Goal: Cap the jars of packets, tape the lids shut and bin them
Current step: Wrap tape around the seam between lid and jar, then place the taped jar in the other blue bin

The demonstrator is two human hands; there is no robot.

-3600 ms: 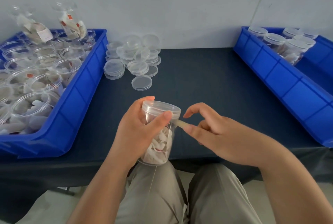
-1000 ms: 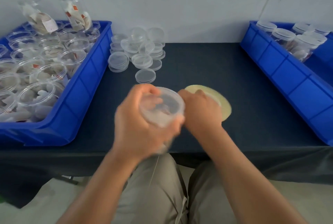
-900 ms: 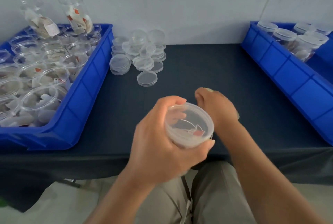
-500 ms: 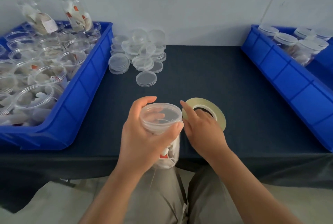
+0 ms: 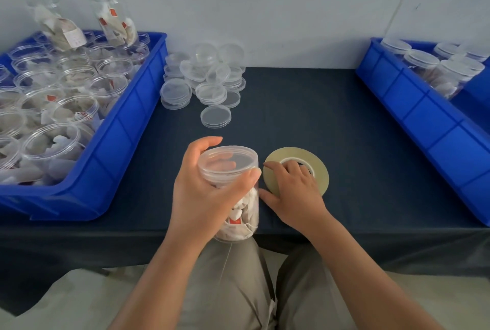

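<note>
My left hand (image 5: 204, 197) grips a clear capped jar of packets (image 5: 233, 191), upright at the table's front edge, fingers curled round its lid and wall. Just to its right a flat yellowish tape roll (image 5: 297, 170) lies on the dark table (image 5: 344, 144). My right hand (image 5: 294, 194) rests on the roll, fingers curled at its centre hole and thumb at its near left edge. A pile of clear lids (image 5: 206, 80) sits at the back of the table.
A blue bin (image 5: 127, 128) on the left holds several open jars of packets. A second blue bin (image 5: 424, 117) on the right holds several capped jars. A pale wall rises right behind the table. My knees show below the table edge.
The jar swung to the right and came back upright at the table edge. My right hand went from pinching a tape strip at the jar to resting on the tape roll.
</note>
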